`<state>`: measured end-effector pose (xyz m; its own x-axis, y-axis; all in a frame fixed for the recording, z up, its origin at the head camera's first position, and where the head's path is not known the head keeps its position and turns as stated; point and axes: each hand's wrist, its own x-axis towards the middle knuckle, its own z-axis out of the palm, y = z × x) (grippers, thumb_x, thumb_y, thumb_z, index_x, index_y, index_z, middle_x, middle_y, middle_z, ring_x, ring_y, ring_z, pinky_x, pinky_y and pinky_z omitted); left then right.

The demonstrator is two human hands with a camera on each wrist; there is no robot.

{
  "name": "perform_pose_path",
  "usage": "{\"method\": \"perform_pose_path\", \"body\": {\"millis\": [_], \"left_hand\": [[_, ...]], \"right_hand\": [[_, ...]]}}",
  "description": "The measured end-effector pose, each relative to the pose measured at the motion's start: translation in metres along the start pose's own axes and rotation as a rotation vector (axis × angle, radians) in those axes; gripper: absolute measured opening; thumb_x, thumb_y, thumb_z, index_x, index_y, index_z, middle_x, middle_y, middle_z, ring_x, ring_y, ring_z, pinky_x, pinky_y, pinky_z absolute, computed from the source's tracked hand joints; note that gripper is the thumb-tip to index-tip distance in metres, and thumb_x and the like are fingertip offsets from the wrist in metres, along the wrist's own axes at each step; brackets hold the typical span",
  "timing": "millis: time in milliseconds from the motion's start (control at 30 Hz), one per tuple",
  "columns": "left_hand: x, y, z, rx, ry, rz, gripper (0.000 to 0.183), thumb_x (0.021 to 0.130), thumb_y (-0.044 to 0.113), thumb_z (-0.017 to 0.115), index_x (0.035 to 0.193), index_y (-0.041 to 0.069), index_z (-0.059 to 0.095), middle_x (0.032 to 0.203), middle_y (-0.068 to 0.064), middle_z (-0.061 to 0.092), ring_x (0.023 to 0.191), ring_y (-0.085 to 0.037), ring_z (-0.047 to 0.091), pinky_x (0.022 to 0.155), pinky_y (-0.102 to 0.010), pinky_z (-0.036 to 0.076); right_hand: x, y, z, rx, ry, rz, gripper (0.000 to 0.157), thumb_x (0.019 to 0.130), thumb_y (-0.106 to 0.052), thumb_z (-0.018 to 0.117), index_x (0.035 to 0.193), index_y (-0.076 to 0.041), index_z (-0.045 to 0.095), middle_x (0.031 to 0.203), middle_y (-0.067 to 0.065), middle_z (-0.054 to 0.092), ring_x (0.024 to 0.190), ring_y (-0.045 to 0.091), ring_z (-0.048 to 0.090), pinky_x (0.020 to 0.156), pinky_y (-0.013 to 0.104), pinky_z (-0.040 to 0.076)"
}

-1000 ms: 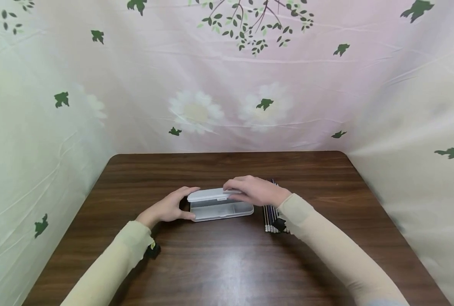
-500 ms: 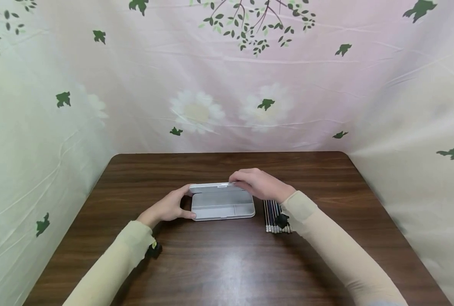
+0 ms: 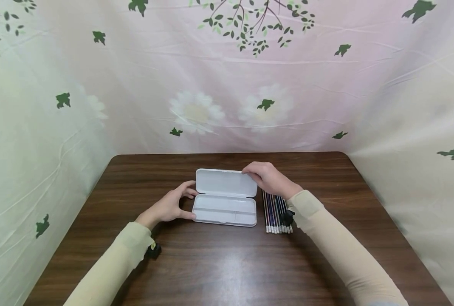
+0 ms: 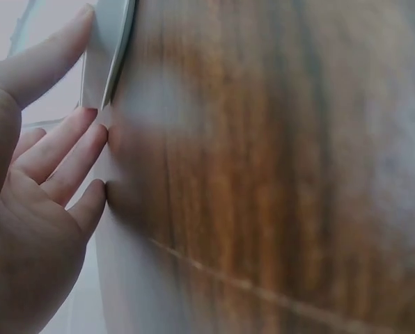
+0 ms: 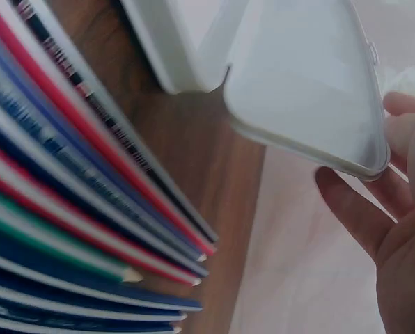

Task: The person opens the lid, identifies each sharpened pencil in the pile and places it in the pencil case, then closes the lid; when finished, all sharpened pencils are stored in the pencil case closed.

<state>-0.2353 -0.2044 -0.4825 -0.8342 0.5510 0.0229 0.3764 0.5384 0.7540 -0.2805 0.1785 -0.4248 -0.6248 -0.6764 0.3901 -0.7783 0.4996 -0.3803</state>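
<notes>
A white pencil case (image 3: 215,217) lies on the table with its lid (image 3: 227,182) raised at the back. Two or more compartments show in its base, divided by low walls. At the left end, my left hand (image 3: 168,206) has its thumb against the front corner and its fingers spread near the hinge side; the left wrist view shows them fairly straight, touching the edge. My right hand (image 3: 270,177) pinches the lid's far right corner between thumb and fingers, as the right wrist view also shows. Beneath the right wrist lies a row of pencils (image 3: 272,214).
Several striped pencils (image 5: 89,174) lie side by side just right of the case, eraser ends toward me. The dark wood table (image 3: 227,263) extends all around, bounded by a printed fabric backdrop (image 3: 227,76) at the back and sides.
My right hand has lifted the lid from nearly closed to leaning back, moving up and right. The case's inside now shows fully. My left hand has stayed at its left end.
</notes>
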Motion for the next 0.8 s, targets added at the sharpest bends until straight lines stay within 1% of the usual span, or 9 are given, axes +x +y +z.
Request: {"method": "perform_pose_path", "body": {"millis": [67,133,233,300,400,500,633,800], "left_hand": [[0.000,-0.001,0.001,0.001,-0.002,-0.012,0.113,0.076,0.027,0.097,0.163,0.010,0.027,0.138,-0.002,0.067,0.130,-0.026,0.059,0.115,-0.053,0.040],[0.000,-0.001,0.001,-0.002,-0.003,-0.019,0.115,0.075,0.029,0.098,0.163,0.013,0.026,0.137,0.000,0.067,0.130,-0.025,0.059,0.115,-0.052,0.040],[0.000,-0.002,0.002,0.003,-0.009,-0.009,0.112,0.076,0.030,0.097,0.163,0.016,0.028,0.138,-0.001,0.066,0.130,-0.025,0.058,0.115,-0.052,0.040],[0.000,-0.002,0.001,0.017,-0.016,-0.001,0.107,0.077,0.032,0.096,0.162,0.017,0.033,0.139,-0.001,0.065,0.130,-0.025,0.058,0.115,-0.052,0.041],[-0.002,-0.002,0.001,0.039,-0.023,-0.001,0.100,0.079,0.034,0.095,0.160,0.017,0.040,0.141,-0.001,0.063,0.131,-0.024,0.058,0.115,-0.051,0.041],[-0.003,-0.001,0.001,0.065,-0.017,0.006,0.095,0.080,0.037,0.094,0.158,0.013,0.045,0.140,-0.003,0.064,0.129,-0.025,0.059,0.113,-0.051,0.043],[-0.002,-0.001,0.002,0.096,-0.005,0.019,0.094,0.079,0.040,0.094,0.154,0.006,0.050,0.137,-0.005,0.066,0.125,-0.025,0.060,0.112,-0.050,0.045],[-0.001,0.000,0.002,0.112,-0.005,0.011,0.097,0.079,0.042,0.094,0.155,0.003,0.048,0.137,-0.006,0.066,0.126,-0.026,0.060,0.113,-0.050,0.044]], "right_hand": [[-0.002,0.005,0.002,-0.016,-0.001,0.024,0.028,0.102,0.007,0.061,0.124,-0.004,0.074,0.125,0.009,0.072,0.118,0.024,0.068,0.097,0.040,0.057],[-0.004,0.008,0.005,-0.038,-0.020,0.056,0.033,0.101,0.009,0.059,0.129,-0.004,0.072,0.130,0.011,0.070,0.124,0.027,0.066,0.101,0.041,0.056],[-0.004,0.012,0.010,-0.061,-0.030,0.073,0.039,0.099,0.012,0.058,0.134,-0.002,0.070,0.136,0.015,0.067,0.129,0.031,0.063,0.104,0.043,0.054],[-0.003,0.014,0.014,-0.071,-0.020,0.070,0.040,0.098,0.013,0.059,0.135,-0.001,0.069,0.137,0.016,0.066,0.130,0.033,0.062,0.105,0.043,0.054],[0.000,0.017,0.019,-0.073,0.019,0.050,0.041,0.096,0.015,0.061,0.134,0.000,0.068,0.138,0.017,0.064,0.130,0.034,0.062,0.103,0.044,0.055],[0.003,0.018,0.022,-0.090,0.039,0.072,0.042,0.095,0.014,0.065,0.134,-0.002,0.068,0.140,0.018,0.062,0.131,0.035,0.061,0.102,0.045,0.055],[0.004,0.018,0.026,-0.133,0.044,0.147,0.040,0.095,0.009,0.070,0.132,-0.005,0.069,0.137,0.019,0.060,0.125,0.034,0.062,0.099,0.044,0.057],[0.000,0.017,0.030,-0.189,0.060,0.229,0.036,0.095,0.000,0.076,0.130,-0.004,0.071,0.125,0.015,0.060,0.107,0.027,0.067,0.090,0.038,0.060]]}}
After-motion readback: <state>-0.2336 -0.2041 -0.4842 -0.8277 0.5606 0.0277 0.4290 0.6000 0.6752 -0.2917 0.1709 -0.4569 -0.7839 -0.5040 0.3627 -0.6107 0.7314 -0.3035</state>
